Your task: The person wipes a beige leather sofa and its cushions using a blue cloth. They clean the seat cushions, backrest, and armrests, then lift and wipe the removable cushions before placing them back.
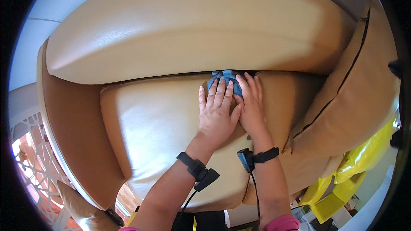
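Note:
A bunched blue cloth (227, 76) lies at the gap between the tan leather seat cushion (151, 118) and the backrest cushion (199, 38) of a sofa. My left hand (218, 112) rests flat on it, fingers spread over the cloth's near part. At the cloth's right side is my right hand (252, 102), its fingers curved along the edge and its thumb close to my left hand. Part of the cloth is hidden beneath the fingers. Both wrists wear black straps with small cabled devices.
The sofa's armrest (77, 118) rises on the left. A loose tan cushion with a zipper (350, 96) leans at the right. Yellow glossy padded items (366, 150) lie beyond it. At lower left are a white lattice screen (38, 154) and another tan cushion (83, 208).

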The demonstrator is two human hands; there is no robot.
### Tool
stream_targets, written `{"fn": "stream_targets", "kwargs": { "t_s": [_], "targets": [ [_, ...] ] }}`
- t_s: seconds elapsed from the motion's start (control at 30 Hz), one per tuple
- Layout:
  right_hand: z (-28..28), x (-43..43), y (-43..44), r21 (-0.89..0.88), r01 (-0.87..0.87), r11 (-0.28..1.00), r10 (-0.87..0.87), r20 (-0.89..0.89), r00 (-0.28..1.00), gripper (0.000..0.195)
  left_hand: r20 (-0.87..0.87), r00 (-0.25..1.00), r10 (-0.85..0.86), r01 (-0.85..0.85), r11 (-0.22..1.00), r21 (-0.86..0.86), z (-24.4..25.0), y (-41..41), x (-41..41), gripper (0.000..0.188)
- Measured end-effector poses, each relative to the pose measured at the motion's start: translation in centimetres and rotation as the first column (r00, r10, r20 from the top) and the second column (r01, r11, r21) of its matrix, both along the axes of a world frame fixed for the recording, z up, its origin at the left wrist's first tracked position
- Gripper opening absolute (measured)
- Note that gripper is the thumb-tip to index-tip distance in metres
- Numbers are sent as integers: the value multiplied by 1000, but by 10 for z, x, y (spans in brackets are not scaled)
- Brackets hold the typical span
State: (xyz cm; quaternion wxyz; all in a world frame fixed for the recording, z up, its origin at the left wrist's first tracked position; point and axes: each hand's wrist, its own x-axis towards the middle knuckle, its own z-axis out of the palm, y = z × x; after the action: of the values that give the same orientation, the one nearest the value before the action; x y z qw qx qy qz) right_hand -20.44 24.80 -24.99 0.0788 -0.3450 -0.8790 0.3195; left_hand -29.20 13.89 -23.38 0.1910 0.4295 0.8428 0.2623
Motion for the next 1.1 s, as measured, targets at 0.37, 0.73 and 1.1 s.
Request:
{"fn": "stream_targets", "kwargs": {
  "t_s": [0.37, 0.73, 1.1],
  "targets": [
    [9, -12, -31, -52, 90, 995, -95, -114, 989, 57, -57, 997, -46, 47, 999, 22, 13, -18, -17, 62],
    [21, -53, -57, -147, 104, 984, -103, 13, 995, 56, 32, 995, -92, 94, 991, -95, 20, -44, -57, 63],
    [22, -61, -58, -143, 97, 985, -86, 86, 993, 57, 159, 982, -97, 115, 987, -112, 20, -48, -66, 65]
  ]
}}
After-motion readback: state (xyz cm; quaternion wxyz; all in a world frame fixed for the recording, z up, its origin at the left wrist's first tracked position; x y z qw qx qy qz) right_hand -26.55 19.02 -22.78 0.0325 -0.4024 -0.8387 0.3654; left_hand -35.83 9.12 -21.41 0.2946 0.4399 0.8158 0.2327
